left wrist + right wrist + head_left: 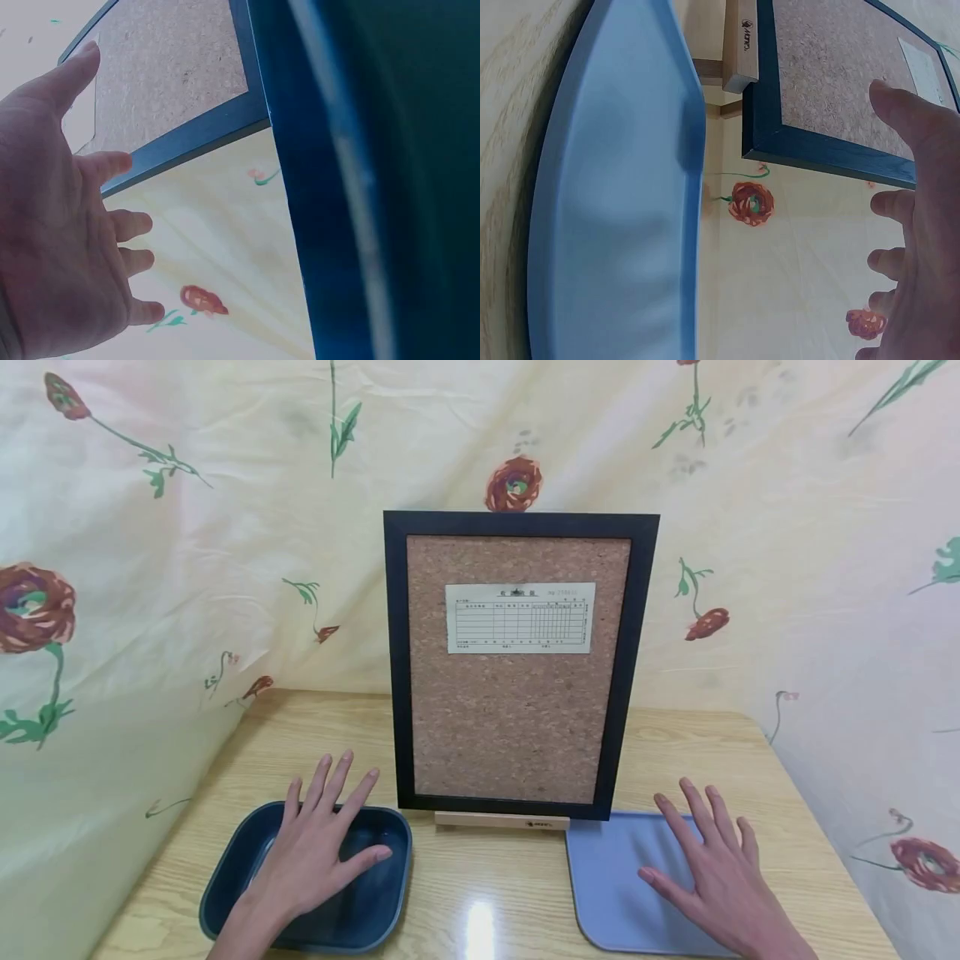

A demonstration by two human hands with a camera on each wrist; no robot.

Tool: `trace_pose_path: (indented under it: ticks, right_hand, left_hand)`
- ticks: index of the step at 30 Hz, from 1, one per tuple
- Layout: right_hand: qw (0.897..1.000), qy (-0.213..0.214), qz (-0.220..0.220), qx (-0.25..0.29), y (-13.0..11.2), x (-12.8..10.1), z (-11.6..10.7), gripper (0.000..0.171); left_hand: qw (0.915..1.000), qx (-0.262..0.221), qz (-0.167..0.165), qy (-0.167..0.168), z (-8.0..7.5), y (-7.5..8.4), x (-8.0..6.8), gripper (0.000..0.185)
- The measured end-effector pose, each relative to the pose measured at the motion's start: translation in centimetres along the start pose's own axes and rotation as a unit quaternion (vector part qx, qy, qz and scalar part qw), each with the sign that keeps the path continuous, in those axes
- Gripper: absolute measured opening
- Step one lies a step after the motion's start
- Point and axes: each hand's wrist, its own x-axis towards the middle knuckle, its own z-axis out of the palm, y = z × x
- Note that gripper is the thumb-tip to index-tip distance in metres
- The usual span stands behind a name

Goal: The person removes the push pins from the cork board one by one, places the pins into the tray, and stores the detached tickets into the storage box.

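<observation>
A cork board (517, 693) in a black frame stands upright on a wooden stand (501, 820) at the table's middle. A printed paper form (520, 617) is fixed to its upper part. My left hand (318, 843) hovers flat, fingers spread, over a dark blue tray (225, 881) at the front left and holds nothing. My right hand (712, 868) is spread flat over a light blue mat (607, 893) at the front right, also holding nothing. The left wrist view shows my left hand (60, 225) beside the tray wall (360, 180); the right wrist view shows my right hand (922, 225) above the mat (615, 210).
The wooden table (480, 893) is enclosed on three sides by a cream cloth (150, 568) printed with red flowers. The cork board (832, 67) and its stand (739, 45) lie between the tray and the mat.
</observation>
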Motion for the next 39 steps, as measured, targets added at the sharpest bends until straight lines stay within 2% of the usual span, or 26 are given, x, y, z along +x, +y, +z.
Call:
trace_pose_path:
  ticks: [11,18,26,33,39]
  right_hand:
    - [0.999,0.030,-0.012,0.010,-0.1,0.5,-0.2,0.092]
    - [0.999,0.042,-0.008,0.017,-0.5,1.5,-0.6,0.091]
    - [0.992,0.111,-0.037,0.055,-0.9,2.7,-0.9,0.088]
    - [0.989,0.123,-0.029,0.074,-1.2,3.5,-1.2,0.087]
    - [0.989,0.122,-0.008,0.081,-1.8,4.2,-1.8,0.087]
  left_hand:
    - [0.9993,0.002,0.018,0.031,-0.3,0.2,0.9,0.094]
    - [0.9994,-0.010,0.017,0.030,-0.5,0.4,1.2,0.095]
    - [0.9987,-0.011,0.020,0.045,-1.3,0.7,1.3,0.096]
    - [0.9978,-0.011,0.026,0.059,-2.0,0.7,1.4,0.094]
    - [0.9941,-0.025,0.045,0.095,-2.4,0.7,1.7,0.093]
